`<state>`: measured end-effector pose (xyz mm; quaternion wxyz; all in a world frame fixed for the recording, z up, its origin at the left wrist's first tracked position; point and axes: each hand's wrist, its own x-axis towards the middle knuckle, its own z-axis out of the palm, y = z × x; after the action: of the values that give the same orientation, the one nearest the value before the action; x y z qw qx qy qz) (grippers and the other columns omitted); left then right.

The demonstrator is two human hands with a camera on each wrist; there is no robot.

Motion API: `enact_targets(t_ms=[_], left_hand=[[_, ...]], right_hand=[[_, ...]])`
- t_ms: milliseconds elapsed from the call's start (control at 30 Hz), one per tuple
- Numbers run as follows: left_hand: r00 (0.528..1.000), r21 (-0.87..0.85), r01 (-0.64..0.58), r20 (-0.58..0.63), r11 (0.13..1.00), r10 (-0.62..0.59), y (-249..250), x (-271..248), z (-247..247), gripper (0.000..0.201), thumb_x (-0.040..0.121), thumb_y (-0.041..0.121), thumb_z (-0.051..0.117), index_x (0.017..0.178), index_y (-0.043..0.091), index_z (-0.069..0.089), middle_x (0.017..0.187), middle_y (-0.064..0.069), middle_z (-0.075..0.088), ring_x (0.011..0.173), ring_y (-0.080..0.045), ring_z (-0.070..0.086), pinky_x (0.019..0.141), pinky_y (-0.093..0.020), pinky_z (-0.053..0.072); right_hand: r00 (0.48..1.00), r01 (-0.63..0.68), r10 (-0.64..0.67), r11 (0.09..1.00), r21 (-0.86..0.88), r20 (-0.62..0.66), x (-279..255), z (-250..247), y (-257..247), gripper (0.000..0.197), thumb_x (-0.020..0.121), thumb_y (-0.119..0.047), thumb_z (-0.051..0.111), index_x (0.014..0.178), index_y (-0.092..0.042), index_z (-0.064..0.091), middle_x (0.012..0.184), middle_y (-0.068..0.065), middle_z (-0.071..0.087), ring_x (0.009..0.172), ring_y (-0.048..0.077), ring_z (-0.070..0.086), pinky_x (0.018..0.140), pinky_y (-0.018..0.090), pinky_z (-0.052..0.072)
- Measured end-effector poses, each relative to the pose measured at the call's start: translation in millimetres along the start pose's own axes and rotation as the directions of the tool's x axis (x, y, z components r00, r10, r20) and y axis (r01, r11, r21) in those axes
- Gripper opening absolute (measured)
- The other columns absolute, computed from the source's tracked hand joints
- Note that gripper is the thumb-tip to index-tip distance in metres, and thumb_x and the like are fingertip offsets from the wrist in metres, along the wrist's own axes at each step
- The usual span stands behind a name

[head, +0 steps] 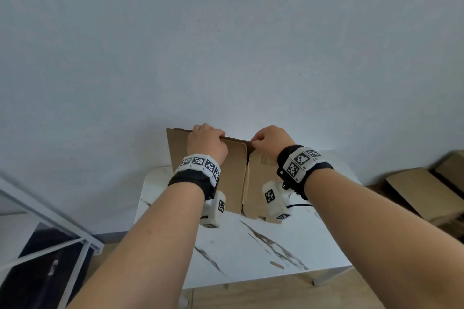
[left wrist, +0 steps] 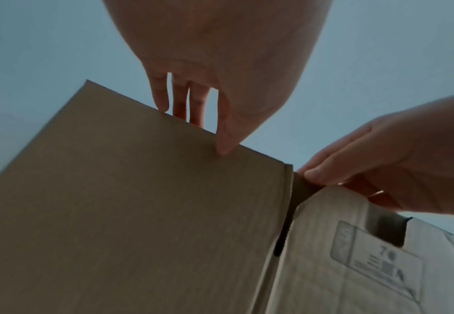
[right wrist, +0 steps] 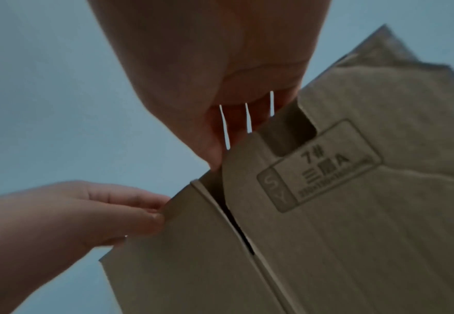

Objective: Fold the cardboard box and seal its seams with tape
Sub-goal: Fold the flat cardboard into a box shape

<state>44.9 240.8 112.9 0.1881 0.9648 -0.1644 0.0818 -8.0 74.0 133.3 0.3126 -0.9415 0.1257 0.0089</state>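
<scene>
A flattened brown cardboard box [head: 236, 173] stands upright on the white marbled table [head: 251, 246], against the pale wall. My left hand [head: 207, 142] grips its top edge left of the slot between two flaps, thumb on the near face and fingers over the back [left wrist: 193, 119]. My right hand [head: 270, 139] pinches the top edge of the flap right of that slot [right wrist: 217, 153]. That flap carries a printed stamp [right wrist: 320, 165] and a notch [right wrist: 290, 131]. No tape is in view.
More flat cardboard boxes [head: 424, 193] lie stacked on the floor at the right. A white metal frame [head: 45, 221] stands at the lower left. A small brown scrap [head: 277, 264] lies on the table near its front edge.
</scene>
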Motion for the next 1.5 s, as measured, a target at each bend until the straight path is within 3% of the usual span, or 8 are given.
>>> enact_targets(t_ms=[167,333,533,633,833,1100,1267,1500], left_hand=[[0.988,-0.055,0.157,0.019,0.986,-0.156,25,-17,3,0.047,0.091,0.049,0.045,0.125,0.021,0.061,0.131,-0.004,0.049,0.128,-0.021,0.035,0.1,-0.035,0.039],[0.945,-0.151,0.326,0.012,0.933,-0.328,36,-33,0,0.058,0.084,0.03,0.056,0.138,0.017,0.04,0.148,-0.01,0.027,0.14,-0.026,0.018,0.105,-0.037,0.037],[0.841,-0.31,0.538,0.127,0.784,-0.526,48,-51,-8,0.055,0.083,0.026,0.057,0.134,0.011,0.04,0.127,-0.01,0.047,0.1,-0.027,0.055,0.071,-0.032,0.04],[0.859,-0.316,0.506,0.106,0.803,-0.5,52,-58,-4,0.037,0.088,0.023,0.05,0.122,0.01,0.052,0.115,-0.009,0.06,0.086,-0.022,0.056,0.068,-0.031,0.041],[0.893,-0.288,0.446,0.083,0.847,-0.442,54,-67,-13,0.043,0.092,0.019,0.049,0.135,0.012,0.048,0.131,-0.009,0.056,0.112,-0.027,0.058,0.078,-0.028,0.04],[0.953,-0.323,0.282,0.203,0.904,-0.224,42,-76,-23,0.066,0.081,0.013,0.057,0.14,0.034,0.037,0.101,0.001,0.059,0.082,-0.017,0.06,0.073,-0.03,0.052],[0.953,-0.298,0.243,0.253,0.923,-0.17,29,-74,-23,0.033,0.094,0.024,0.047,0.123,0.029,0.06,0.12,-0.001,0.062,0.093,-0.018,0.065,0.085,-0.037,0.057],[0.976,-0.049,0.056,0.213,0.997,-0.045,11,-61,-26,0.046,0.093,0.001,0.041,0.124,0.029,0.058,0.123,0.0,0.055,0.11,-0.023,0.056,0.091,-0.035,0.05]], right_hand=[[0.999,0.01,-0.01,1.0,0.001,0.045,-2,-8,4,0.02,0.088,-0.015,0.054,0.093,-0.014,0.074,0.097,0.001,0.07,0.087,0.017,0.064,0.068,0.025,0.052],[0.997,0.045,-0.043,0.999,-0.026,0.07,-9,-12,9,0.02,0.089,-0.017,0.055,0.096,-0.011,0.074,0.1,0.005,0.071,0.093,0.018,0.063,0.075,0.025,0.05],[0.996,0.03,-0.027,0.999,-0.035,0.079,-22,-21,20,0.022,0.088,-0.013,0.053,0.102,-0.01,0.07,0.104,0.006,0.069,0.093,0.021,0.065,0.076,0.029,0.054],[0.992,0.049,-0.048,0.999,-0.001,0.117,-30,-22,27,0.019,0.089,-0.017,0.056,0.104,-0.011,0.067,0.099,0.007,0.069,0.079,0.022,0.067,0.076,0.033,0.058],[0.996,0.045,-0.047,0.999,0.025,0.077,-42,-28,36,0.02,0.086,-0.008,0.053,0.099,-0.009,0.067,0.083,0.012,0.072,0.07,0.028,0.071,0.07,0.037,0.061],[0.994,-0.034,0.029,0.998,-0.048,-0.105,-36,-40,30,0.024,0.091,-0.011,0.05,0.102,-0.007,0.07,0.101,0.01,0.07,0.088,0.028,0.067,0.079,0.033,0.054],[0.991,-0.097,0.091,0.993,-0.067,-0.095,-33,-29,15,0.023,0.093,-0.014,0.051,0.106,-0.007,0.068,0.095,0.012,0.071,0.082,0.029,0.069,0.073,0.031,0.054],[0.992,-0.077,0.066,0.992,-0.097,-0.111,-35,-27,3,0.021,0.087,-0.012,0.058,0.104,-0.01,0.07,0.105,0.009,0.07,0.095,0.026,0.065,0.075,0.028,0.048]])
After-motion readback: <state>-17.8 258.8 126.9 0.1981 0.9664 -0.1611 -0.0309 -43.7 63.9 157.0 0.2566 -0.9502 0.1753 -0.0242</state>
